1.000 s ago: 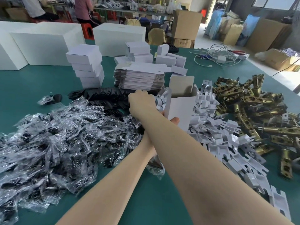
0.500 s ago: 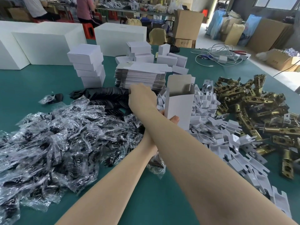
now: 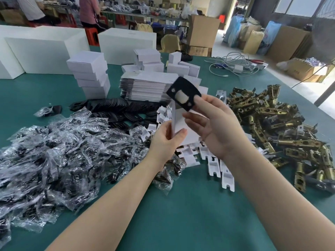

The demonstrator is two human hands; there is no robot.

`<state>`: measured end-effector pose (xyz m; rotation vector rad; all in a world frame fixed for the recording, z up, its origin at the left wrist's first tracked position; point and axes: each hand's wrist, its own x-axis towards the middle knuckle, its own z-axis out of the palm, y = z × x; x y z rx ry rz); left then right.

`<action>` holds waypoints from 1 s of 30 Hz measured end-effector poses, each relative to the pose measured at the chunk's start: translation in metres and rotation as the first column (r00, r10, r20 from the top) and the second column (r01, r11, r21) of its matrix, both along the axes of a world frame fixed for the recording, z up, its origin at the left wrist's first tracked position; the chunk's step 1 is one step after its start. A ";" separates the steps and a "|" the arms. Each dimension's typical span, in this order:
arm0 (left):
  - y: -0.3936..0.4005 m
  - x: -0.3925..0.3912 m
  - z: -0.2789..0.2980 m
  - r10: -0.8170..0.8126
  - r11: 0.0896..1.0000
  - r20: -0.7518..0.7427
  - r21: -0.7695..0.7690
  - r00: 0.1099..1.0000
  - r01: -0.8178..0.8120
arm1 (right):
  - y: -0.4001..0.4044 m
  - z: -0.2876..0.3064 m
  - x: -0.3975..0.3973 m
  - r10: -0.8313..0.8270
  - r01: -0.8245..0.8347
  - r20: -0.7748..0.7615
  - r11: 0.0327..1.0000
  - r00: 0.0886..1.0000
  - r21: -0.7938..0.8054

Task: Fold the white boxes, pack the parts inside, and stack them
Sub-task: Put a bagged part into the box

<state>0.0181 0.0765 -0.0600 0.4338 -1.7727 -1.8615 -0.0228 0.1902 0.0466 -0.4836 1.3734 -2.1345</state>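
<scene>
Here, both hands hold work above the green surface.
The left hand grips the upright white box; the right hand pinches a black plate just over its top — folded boxes are stacked well beyond.

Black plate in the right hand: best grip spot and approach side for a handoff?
Take the black plate by its free upper-left end, coming from the upper left. The right hand already pinches the lower-right end, so that end is occupied. The plate is flat and tilted, broad face to the camera, so pinch across front and back faces, clear of the central cutout. The left hand grips the white box.
</scene>
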 end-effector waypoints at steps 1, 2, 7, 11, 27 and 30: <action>0.000 -0.001 -0.003 0.000 1.000 0.019 0.011 1.000 -0.001 | 0.008 -0.002 -0.003 -0.008 0.008 0.032 1.000 0.999 0.001; -0.002 -0.002 -0.005 0.002 1.000 0.019 0.005 1.000 -0.002 | 0.015 -0.004 -0.007 -0.023 0.023 0.042 1.000 0.999 0.013; -0.004 -0.004 -0.011 0.021 1.000 -0.014 -0.014 1.000 -0.021 | 0.039 -0.022 -0.020 -0.101 0.095 0.040 0.988 0.994 0.124; -0.004 -0.003 -0.011 0.031 0.999 -0.023 -0.010 0.999 -0.031 | 0.053 -0.042 -0.028 -0.141 0.125 0.036 0.950 0.989 0.286; -0.006 -0.003 -0.012 0.020 0.998 -0.044 -0.057 0.999 -0.022 | 0.053 -0.056 -0.054 -0.170 0.179 -0.065 0.843 0.983 0.507; -0.006 -0.003 -0.012 0.021 0.998 -0.049 -0.055 0.999 -0.023 | 0.052 -0.054 -0.050 -0.066 0.099 -0.080 0.828 0.995 0.552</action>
